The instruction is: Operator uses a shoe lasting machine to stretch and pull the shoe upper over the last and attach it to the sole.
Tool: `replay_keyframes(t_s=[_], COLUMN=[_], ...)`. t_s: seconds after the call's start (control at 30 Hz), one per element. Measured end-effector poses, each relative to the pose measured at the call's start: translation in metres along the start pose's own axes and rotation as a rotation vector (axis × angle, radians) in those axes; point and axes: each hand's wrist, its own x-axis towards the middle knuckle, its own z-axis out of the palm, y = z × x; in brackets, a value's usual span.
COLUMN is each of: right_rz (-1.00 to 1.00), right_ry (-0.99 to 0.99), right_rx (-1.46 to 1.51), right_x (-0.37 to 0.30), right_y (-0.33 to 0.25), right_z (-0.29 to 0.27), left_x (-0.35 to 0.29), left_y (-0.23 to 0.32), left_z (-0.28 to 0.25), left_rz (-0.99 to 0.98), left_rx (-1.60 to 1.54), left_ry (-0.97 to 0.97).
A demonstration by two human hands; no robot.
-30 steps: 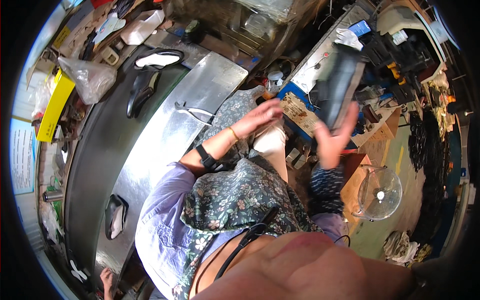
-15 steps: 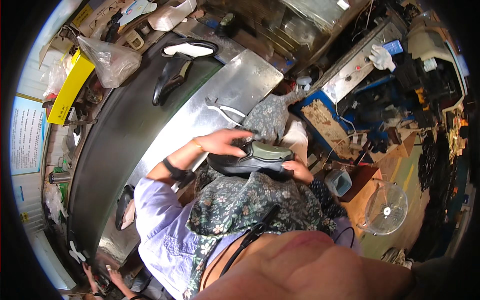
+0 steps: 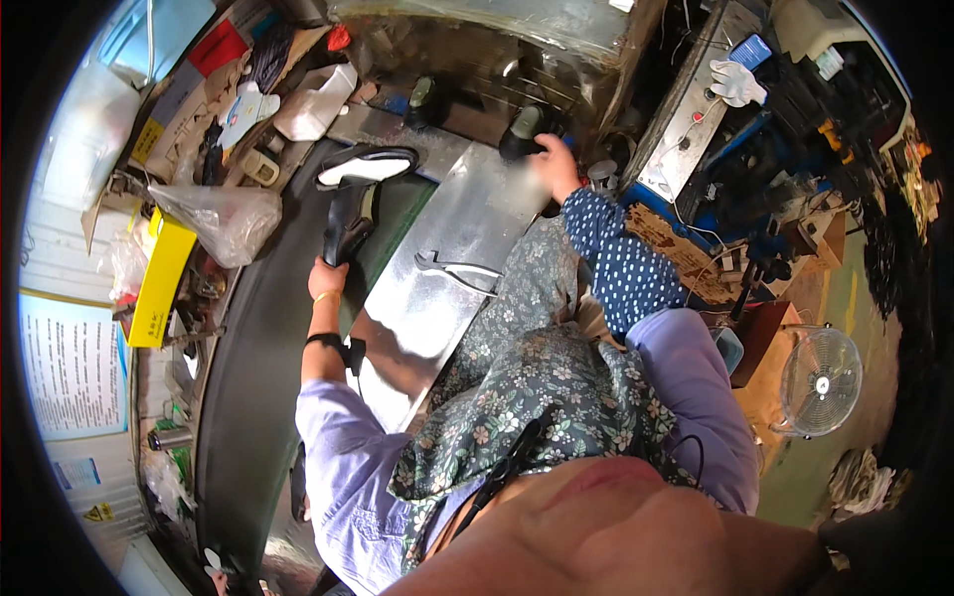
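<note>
My left hand point(image 3: 328, 279) is closed round the lower end of a black shoe point(image 3: 350, 221) on the dark belt. Touching that shoe's upper end is another black shoe point(image 3: 366, 167), lying with its white inside showing. At the far end of the metal plate point(image 3: 432, 214), my right hand point(image 3: 557, 167) reaches beside a black shoe with a green top point(image 3: 524, 127). Its fingers look stretched out, though partly blurred, and whether they touch the shoe is unclear. A pair of pincers point(image 3: 459, 270) with pale handles rests on the plate. My lap is covered by a flowered apron point(image 3: 517, 377).
Another green-topped black shoe point(image 3: 423, 102) stands at the far end. Along the left edge are a clear plastic bag point(image 3: 224, 223) and a yellow box point(image 3: 162, 283). To my right stand a machine panel point(image 3: 696, 124) with a white glove point(image 3: 737, 83) and a round fan point(image 3: 821, 382).
The green-topped shoe has gone from my lap to the plate's far end, where my right hand now is. My left hand has left it and taken hold of the black shoe on the belt.
</note>
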Motion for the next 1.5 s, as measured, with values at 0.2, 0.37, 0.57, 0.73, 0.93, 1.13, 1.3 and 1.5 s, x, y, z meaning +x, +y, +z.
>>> replay_keyframes(t_s=[0.2, 0.37, 0.57, 0.73, 0.93, 1.13, 1.3, 1.5], right_rz=[0.031, -0.043, -0.59, -0.278, -0.251, -0.143, -0.231, -0.15], right_ry=[-0.535, -0.317, 0.039, -0.05, -0.065, -0.34, -0.159, 0.03], right_rx=[0.039, 0.515, -0.015, -0.273, -0.387, -0.507, -0.554, -0.155], right_x=[-0.147, -0.172, -0.169, -0.243, -0.272, -0.256, -0.253, -0.256], right_y=[-0.031, -0.108, -0.186, -0.183, -0.138, -0.134, -0.135, -0.079], right_z=[-0.027, -0.069, -0.158, -0.165, -0.177, -0.19, -0.178, -0.147], left_x=[-0.076, -0.189, -0.248, -0.278, -0.319, -0.322, -0.325, -0.296], left_y=[-0.027, 0.012, 0.158, 0.257, 0.272, 0.263, 0.266, 0.259], left_z=[-0.041, 0.021, 0.054, 0.026, 0.034, 0.042, 0.048, 0.069], left_rz=[0.049, -0.017, -0.079, 0.74, 1.228, 1.345, 1.222, 1.131], left_rx=[-0.823, -1.78, -1.38, -1.319, -1.25, -0.814, -0.81, -0.801], left_ry=[-0.624, -1.406, -1.362, -1.388, -1.168, -0.614, -0.601, -0.614])
